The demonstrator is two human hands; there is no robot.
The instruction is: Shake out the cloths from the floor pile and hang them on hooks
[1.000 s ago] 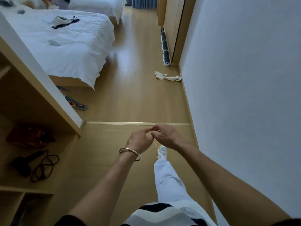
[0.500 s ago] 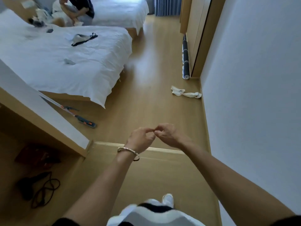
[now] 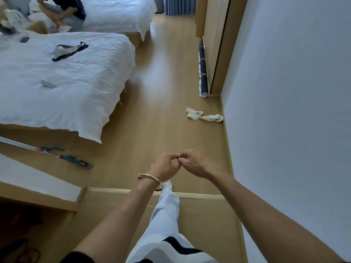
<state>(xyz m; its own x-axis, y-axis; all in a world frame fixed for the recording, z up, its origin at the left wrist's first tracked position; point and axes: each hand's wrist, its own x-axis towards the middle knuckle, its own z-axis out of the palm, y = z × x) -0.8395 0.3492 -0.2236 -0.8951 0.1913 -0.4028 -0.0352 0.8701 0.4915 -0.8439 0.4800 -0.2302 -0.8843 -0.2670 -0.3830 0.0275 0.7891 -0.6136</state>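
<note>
Two crumpled white cloths (image 3: 204, 115) lie on the wooden floor against the right wall, well ahead of me. My left hand (image 3: 164, 167), with a bracelet at the wrist, and my right hand (image 3: 192, 163) are held together in front of me above the floor. Their curled fingertips meet, and I see nothing between them. Neither hand touches the cloths. No hooks are in view.
A white bed (image 3: 62, 82) fills the left, with a small bag (image 3: 66, 50) on it. A mop (image 3: 66, 158) lies by its foot. Rolled dark towels (image 3: 203, 73) line the wardrobe base. A person (image 3: 62, 12) sits on the far bed. A raised threshold strip (image 3: 201, 196) crosses underfoot.
The view has advanced toward the beds and the cloths look nearer. My hands stay joined at the fingertips. My leg has stepped forward over the threshold.
</note>
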